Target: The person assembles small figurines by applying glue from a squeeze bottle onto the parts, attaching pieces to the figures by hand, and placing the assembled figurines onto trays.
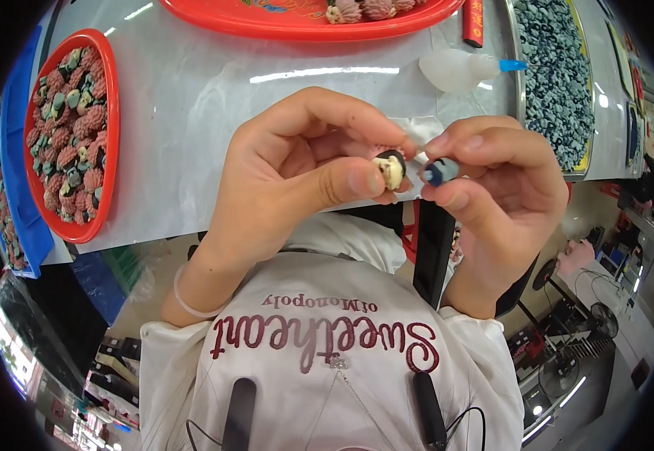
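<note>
Grip state: left hand [289,177] pinches a cream-and-black bead [391,168]; right hand [496,177] pinches a blue-grey bead [440,172], above the counter [192,98].

Two hands: left [289,177], right [496,184] | two small pieces held: one cream-and-dark [391,169], one blue-and-grey [441,171] | two red trays [110,113] [267,26] | one metal tray of grey pieces [520,90] | one squeeze bottle [458,70] | one table [192,98]
</note>
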The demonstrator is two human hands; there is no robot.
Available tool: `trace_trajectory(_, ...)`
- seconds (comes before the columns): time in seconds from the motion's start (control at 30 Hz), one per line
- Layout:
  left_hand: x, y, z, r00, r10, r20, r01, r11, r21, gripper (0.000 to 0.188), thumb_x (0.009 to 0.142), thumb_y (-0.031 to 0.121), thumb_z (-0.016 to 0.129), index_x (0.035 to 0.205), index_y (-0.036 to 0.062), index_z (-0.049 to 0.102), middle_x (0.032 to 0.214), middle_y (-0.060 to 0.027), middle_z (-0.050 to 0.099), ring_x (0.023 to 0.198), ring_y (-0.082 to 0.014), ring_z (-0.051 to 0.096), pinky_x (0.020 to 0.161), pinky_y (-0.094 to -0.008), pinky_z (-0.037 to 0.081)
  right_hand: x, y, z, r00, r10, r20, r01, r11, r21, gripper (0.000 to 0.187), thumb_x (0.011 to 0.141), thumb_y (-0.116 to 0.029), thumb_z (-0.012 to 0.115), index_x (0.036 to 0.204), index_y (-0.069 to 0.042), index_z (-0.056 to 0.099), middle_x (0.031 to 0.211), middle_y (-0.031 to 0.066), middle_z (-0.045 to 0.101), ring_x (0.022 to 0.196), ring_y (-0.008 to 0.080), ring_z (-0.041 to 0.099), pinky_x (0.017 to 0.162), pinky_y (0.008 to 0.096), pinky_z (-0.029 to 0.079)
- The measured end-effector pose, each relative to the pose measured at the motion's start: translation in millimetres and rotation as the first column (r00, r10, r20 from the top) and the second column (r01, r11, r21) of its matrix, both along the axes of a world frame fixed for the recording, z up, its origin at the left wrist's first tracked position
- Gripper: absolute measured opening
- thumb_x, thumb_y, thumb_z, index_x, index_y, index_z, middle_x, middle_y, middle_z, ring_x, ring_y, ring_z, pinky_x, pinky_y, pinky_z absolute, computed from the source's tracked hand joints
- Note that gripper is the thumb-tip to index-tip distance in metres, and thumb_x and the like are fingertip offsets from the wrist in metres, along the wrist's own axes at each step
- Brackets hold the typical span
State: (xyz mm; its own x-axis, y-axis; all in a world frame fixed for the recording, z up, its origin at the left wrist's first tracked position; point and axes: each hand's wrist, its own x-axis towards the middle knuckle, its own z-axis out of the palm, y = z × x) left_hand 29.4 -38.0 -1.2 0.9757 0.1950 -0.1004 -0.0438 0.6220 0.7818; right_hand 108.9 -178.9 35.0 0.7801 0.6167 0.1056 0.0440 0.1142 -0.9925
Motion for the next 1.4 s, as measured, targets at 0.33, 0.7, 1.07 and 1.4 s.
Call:
trace_trajectory(0.33,-1.0,-0.1,1.1,1.0,0.004,-0.023,-0.005,1.0,-0.026,0.034,0.07,0.024,0.068,0.088,-0.001,0.054,0.08,-0.0098,0.057,0.067,-0.0117,0.055,0.056,-0.0204,0.047,2.2,0.1,-4.7,0.84,0.046,0.541,0.001,0.996,-0.086,0.022,0.062,-0.001,0.07,0.078,0.003,0.056,0.077,0.0174,0.057,0.066,0.0208,0.059,0.058,0.024,0.047)
trace_trajectory(0.7,-0.7,4.1,1.7,0.997,-0.011,-0.082,0.011,1.0,-0.001,0.026,0.07,0.007,0.067,0.092,-0.0026,0.055,0.086,-0.0105,0.058,0.075,-0.0133,0.056,0.066,-0.0238,0.046,-6.4,8.1,-15.0,0.77,-0.034,0.637,0.111,0.99,-0.082,0.022,0.063,-0.009,0.071,0.077,0.001,0.058,0.075,0.017,0.058,0.061,0.0186,0.058,0.051,0.0229,0.047)
trace_trajectory(1.07,-44.7,77.8,43.9,0.962,0.241,0.131,-0.273,0.783,0.559,0.02,0.073,-0.001,0.058,0.092,-0.0043,0.053,0.098,-0.0161,0.054,0.081,-0.0173,0.054,0.067,-0.0262,0.045,-6.8,-3.7,-16.4,0.781,-0.033,0.624,0.179,0.969,-0.173,0.043,0.073,-0.039,0.06,0.092,0.0,0.058,0.091,0.016,0.053,0.078,0.0226,0.051,0.059,0.0253,0.041)
trace_trajectory(1.4,-73.9,162.4,45.0,0.883,0.41,0.23,0.006,-0.499,0.866,0.025,0.072,0.009,0.058,0.097,0.0062,0.057,0.097,-0.0084,0.054,0.088,-0.0247,0.052,0.078,-0.0327,0.04,-3.5,0.9,-14.7,0.854,-0.074,0.516,0.203,0.959,-0.198,0.017,0.073,-0.007,0.061,0.087,0.002,0.059,0.083,0.0111,0.053,0.059,0.012,0.044,0.056,0.0207,0.035)
